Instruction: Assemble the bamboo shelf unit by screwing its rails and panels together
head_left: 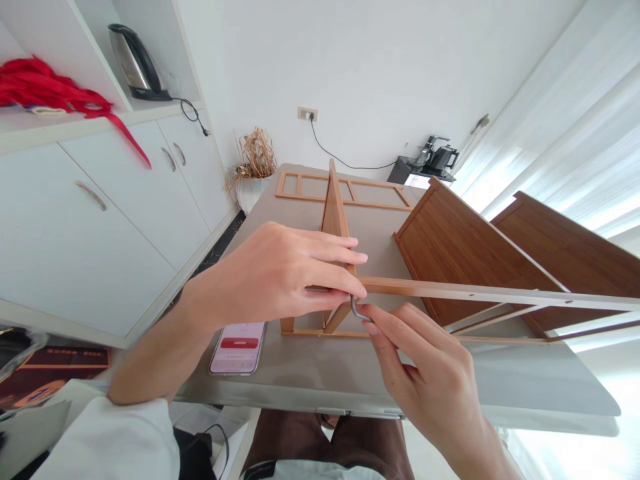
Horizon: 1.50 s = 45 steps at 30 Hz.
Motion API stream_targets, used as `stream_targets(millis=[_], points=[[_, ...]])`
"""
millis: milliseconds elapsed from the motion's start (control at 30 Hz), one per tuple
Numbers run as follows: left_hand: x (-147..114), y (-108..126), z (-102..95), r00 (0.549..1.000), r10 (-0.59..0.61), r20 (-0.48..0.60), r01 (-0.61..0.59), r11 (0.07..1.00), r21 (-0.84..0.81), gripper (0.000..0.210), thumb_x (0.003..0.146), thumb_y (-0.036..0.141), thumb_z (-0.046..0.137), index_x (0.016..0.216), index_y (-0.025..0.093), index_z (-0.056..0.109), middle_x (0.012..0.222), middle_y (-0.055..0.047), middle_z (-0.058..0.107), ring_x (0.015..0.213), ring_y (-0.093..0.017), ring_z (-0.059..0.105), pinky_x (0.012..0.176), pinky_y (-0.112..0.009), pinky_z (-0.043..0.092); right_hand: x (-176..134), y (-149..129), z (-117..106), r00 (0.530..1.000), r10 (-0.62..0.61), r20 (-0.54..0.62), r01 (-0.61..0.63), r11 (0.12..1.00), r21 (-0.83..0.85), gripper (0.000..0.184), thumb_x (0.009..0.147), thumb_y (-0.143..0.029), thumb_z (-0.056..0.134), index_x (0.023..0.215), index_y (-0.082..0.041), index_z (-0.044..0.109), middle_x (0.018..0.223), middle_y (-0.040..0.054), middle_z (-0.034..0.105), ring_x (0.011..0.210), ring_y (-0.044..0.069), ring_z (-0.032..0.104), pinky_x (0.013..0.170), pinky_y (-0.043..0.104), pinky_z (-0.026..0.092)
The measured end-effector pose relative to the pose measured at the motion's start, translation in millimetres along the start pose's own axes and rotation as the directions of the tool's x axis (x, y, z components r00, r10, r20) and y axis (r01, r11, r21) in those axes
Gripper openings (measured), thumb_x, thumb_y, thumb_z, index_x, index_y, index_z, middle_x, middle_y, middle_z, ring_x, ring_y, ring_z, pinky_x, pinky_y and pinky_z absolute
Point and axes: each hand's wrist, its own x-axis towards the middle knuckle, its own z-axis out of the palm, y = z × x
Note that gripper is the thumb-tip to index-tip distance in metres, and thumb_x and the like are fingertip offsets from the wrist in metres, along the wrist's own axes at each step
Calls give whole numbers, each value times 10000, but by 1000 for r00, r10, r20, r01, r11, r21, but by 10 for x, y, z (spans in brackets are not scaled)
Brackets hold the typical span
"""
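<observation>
A partly assembled wooden shelf (415, 287) lies on its side on the table, with panels standing up from its rails. My left hand (285, 270) reaches across the narrow upright panel (334, 207) and holds the shelf at the corner joint, fingers extended over the edge and thumb hidden. Its index fingertip touches the upper end of a bent metal hex key (358, 312). Between thumb and index finger, my right hand (433, 373) pinches the other arm of that key. The key's tip at the joint is covered by my left fingers.
A phone (237, 348) with a lit screen lies by the table's (300, 377) near edge. Wide brown panels (470, 247) rise on the right. Behind lies a wooden ladder-like frame (310, 187). White cabinets (95, 220) with a kettle (140, 63) stand left.
</observation>
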Motion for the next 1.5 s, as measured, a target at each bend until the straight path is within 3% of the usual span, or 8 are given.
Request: stream_targets(millis=[500,700,1300,1500], points=[[-3,-1,8,1000,-15,4,15,1000,-5,178,960,227,608,1007,300,764,1260,35,712,1243,-176,631,949,-227,536,25,-48,-18,999,-37,2,37,999,-39,261,910,-57,601,1129,-187,661,712,-20,510,648,103,443,616,239,400],[6,15,5,1000,-23,-19,23,1000,2,170,946,224,624,973,307,770,1228,50,727,1206,-166,655,886,-193,543,18,-78,-69,1000,-5,6,5,1000,-31,287,905,-61,610,1156,-192,657,724,-21,486,654,102,442,616,230,402],[-6,11,8,1000,-30,7,30,999,-10,202,976,241,578,1000,315,765,1258,44,713,1249,-174,626,939,-224,533,50,-45,-129,998,40,39,-41,999,14,352,915,-87,612,1231,-236,650,756,-24,468,676,88,495,617,207,448],[-5,11,3,999,-36,11,36,999,-11,194,965,230,596,999,316,766,1261,46,711,1248,-177,628,952,-231,531,69,-45,-160,1000,-18,15,18,1000,-13,436,886,-44,628,1279,-234,636,769,-18,465,695,96,480,621,216,440]])
